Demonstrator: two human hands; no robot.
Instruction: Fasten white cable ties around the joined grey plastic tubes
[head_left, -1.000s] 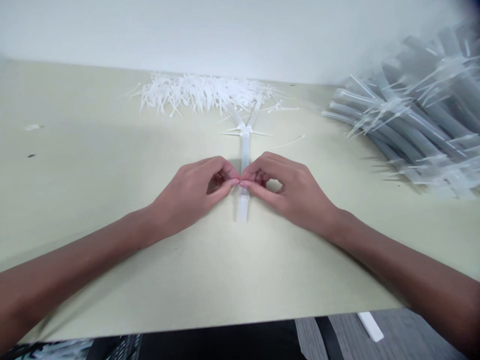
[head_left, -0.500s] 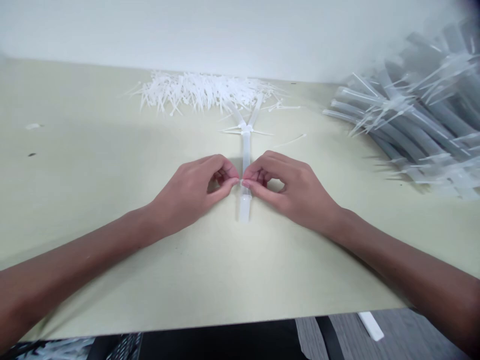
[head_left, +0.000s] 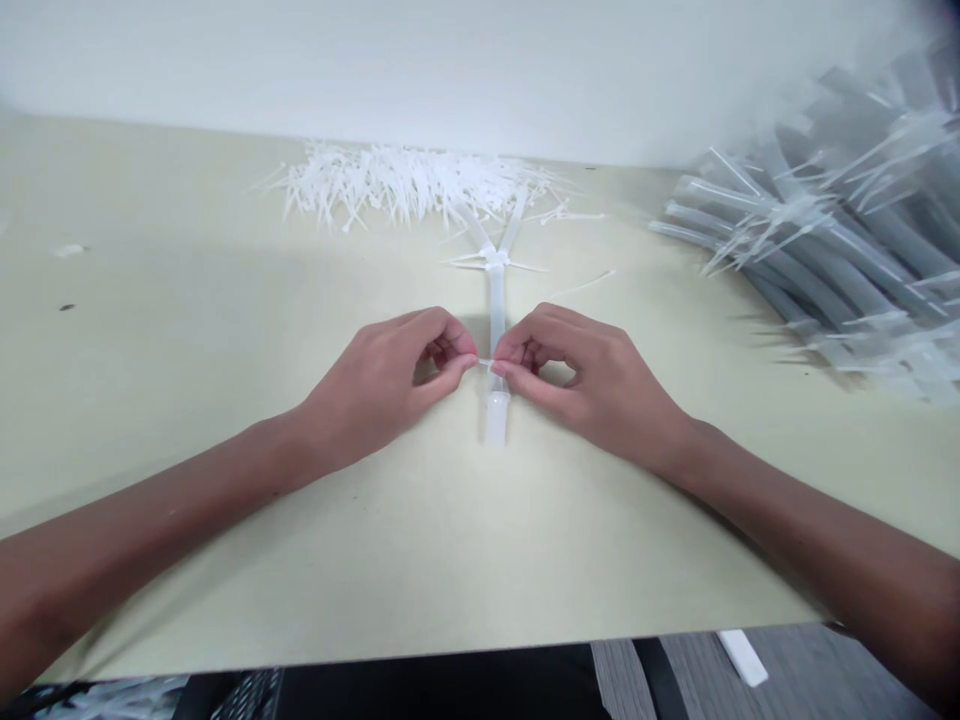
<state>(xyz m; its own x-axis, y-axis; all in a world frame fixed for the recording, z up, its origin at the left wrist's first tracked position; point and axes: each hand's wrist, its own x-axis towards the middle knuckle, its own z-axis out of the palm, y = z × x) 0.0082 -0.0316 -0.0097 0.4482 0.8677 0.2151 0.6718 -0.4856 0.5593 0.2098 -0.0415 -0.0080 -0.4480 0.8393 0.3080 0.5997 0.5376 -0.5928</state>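
A translucent Y-shaped tube [head_left: 497,300] lies on the table in front of me, its two branches pointing away. Cable ties [head_left: 472,264] circle it at the fork, their tails sticking out to both sides. Lower on the stem, a thin white cable tie [head_left: 484,362] stretches between my fingertips. My left hand [head_left: 420,365] is closed, pinching its tail left of the tube. My right hand [head_left: 566,365] pinches it close against the tube, and the fingers hide part of the stem. A wider sleeve [head_left: 496,418] forms the near end of the tube.
A heap of white cable ties [head_left: 405,185] lies along the back by the wall. Stacked tubes with cable ties [head_left: 825,220] fill the right side. One loose cable tie [head_left: 589,284] rests right of the fork. The table's front edge [head_left: 420,658] is close to me.
My right hand and the tube have shifted slightly right. The gap between my hands has widened, and more of the cable tie's tail shows between them.
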